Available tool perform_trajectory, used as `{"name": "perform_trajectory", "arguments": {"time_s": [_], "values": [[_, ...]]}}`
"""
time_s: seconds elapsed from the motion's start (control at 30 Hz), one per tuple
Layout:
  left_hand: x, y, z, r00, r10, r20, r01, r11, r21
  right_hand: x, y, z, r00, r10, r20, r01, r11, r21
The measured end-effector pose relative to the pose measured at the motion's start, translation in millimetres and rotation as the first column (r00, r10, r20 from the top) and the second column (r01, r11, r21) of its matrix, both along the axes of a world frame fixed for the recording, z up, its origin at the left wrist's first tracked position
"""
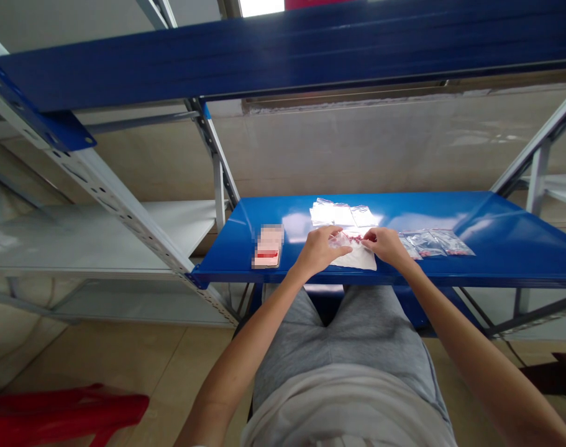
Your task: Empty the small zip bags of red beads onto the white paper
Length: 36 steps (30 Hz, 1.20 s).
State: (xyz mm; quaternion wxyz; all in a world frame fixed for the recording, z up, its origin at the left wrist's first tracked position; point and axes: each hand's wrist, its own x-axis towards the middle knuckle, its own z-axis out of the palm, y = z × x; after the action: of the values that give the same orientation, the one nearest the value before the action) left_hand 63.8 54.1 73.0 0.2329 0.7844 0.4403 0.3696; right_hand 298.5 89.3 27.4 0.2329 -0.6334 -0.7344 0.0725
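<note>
A small plastic bag (pixel 342 241) is hanging just above the middle of the table's front edge, with red bits (pixel 356 237) showing toward its right end. The left hand (pixel 317 250) is pinching the bag's left side, and the right hand (pixel 384 244) is pinching its right end. Both grips are clamped on the plastic, with the two hands close together.

A white sheet (pixel 357 259) is lying directly under the bag, its near side almost reaching the front edge of the blue steel table (pixel 432 211). Behind it, toward the back edge, a loose pile of flat clear bags (pixel 341 214) is catching the light. To the right of the right hand, a row of filled bags (pixel 434 243) is lying near the front edge, overlapping one another. To the left of the left hand, a pink-and-red packet (pixel 268 246) is sitting near the front edge, blurred too heavily to read.

The table is forming one level of a white metal rack (pixel 212 146) with blue beams. The person's grey shorts (pixel 338 347) are showing just below the front edge, and a red cloth bag (pixel 63 413) is lying on the tiled floor to the left.
</note>
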Motion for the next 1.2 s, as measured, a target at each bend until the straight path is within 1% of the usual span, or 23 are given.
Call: {"name": "perform_trajectory", "arguments": {"time_s": [0.27, 0.37, 0.43, 0.5, 0.53, 0.6, 0.67, 0.7, 0.77, 0.83, 0.9, 0.97, 1.03, 1.1, 1.2], "values": [[0.2, -0.8, 1.6, 1.000, -0.010, -0.012, 0.010, 1.000, -0.009, -5.1, 0.4, -8.0, 0.997, -0.032, 0.068, 0.031, 0.999, 0.021], [-0.2, -0.2, 0.8, 1.000, -0.014, -0.020, 0.014, 1.000, -0.008, -3.6, -0.4, -4.4, 0.998, -0.044, 0.048, 0.043, 0.999, 0.029], [0.3, -0.3, -0.1, 1.000, -0.015, -0.013, 0.015, 1.000, -0.025, -2.2, -2.2, 2.5, 0.999, -0.022, -0.026, 0.023, 0.999, 0.041], [1.6, -0.5, -1.3, 1.000, -0.017, 0.001, 0.017, 0.998, -0.053, -2.4, -5.9, 12.4, 0.982, 0.057, -0.182, -0.049, 0.998, 0.047], [2.4, -0.6, -1.9, 1.000, -0.019, 0.007, 0.019, 0.997, -0.069, -3.8, -8.5, 17.7, 0.954, 0.117, -0.278, -0.109, 0.993, 0.042], [4.2, -0.6, -3.3, 1.000, -0.027, 0.015, 0.029, 0.995, -0.092, -9.5, -14.8, 27.9, 0.866, 0.241, -0.438, -0.253, 0.967, 0.032], [5.5, -0.2, -4.4, 0.999, -0.044, 0.023, 0.046, 0.994, -0.096, -17.9, -21.4, 36.0, 0.803, 0.340, -0.490, -0.373, 0.927, 0.033], [5.8, 0.0, -4.8, 0.998, -0.056, 0.025, 0.058, 0.994, -0.091, -22.1, -24.1, 38.8, 0.794, 0.375, -0.479, -0.409, 0.912, 0.037], [6.0, 0.2, -4.9, 0.997, -0.069, 0.020, 0.071, 0.995, -0.077, -27.9, -26.9, 41.7, 0.794, 0.416, -0.443, -0.440, 0.896, 0.053], [5.6, 0.2, -4.5, 0.998, -0.062, 0.010, 0.063, 0.996, -0.070, -27.8, -25.4, 40.6, 0.804, 0.404, -0.437, -0.415, 0.907, 0.073], [4.9, 0.0, -3.9, 0.999, -0.044, 0.005, 0.044, 0.996, -0.072, -21.4, -20.0, 35.3, 0.856, 0.315, -0.409, -0.305, 0.948, 0.093], [4.0, -0.2, -3.8, 0.999, -0.036, 0.004, 0.036, 0.997, -0.074, -11.4, -12.5, 26.0, 0.938, 0.175, -0.298, -0.147, 0.983, 0.113], [3.1, -0.2, -4.3, 0.999, -0.040, 0.000, 0.040, 0.997, -0.071, -1.6, -5.2, 14.2, 0.989, 0.060, -0.139, -0.042, 0.991, 0.131], [2.6, 0.1, -5.4, 0.999, -0.047, -0.007, 0.047, 0.997, -0.064, 5.4, 0.4, 2.1, 1.000, 0.017, -0.020, -0.015, 0.992, 0.128], [2.7, 0.7, -7.2, 0.998, -0.055, -0.007, 0.054, 0.997, -0.054, 8.8, 4.9, -11.6, 0.999, 0.023, 0.034, -0.027, 0.992, 0.119]]}}
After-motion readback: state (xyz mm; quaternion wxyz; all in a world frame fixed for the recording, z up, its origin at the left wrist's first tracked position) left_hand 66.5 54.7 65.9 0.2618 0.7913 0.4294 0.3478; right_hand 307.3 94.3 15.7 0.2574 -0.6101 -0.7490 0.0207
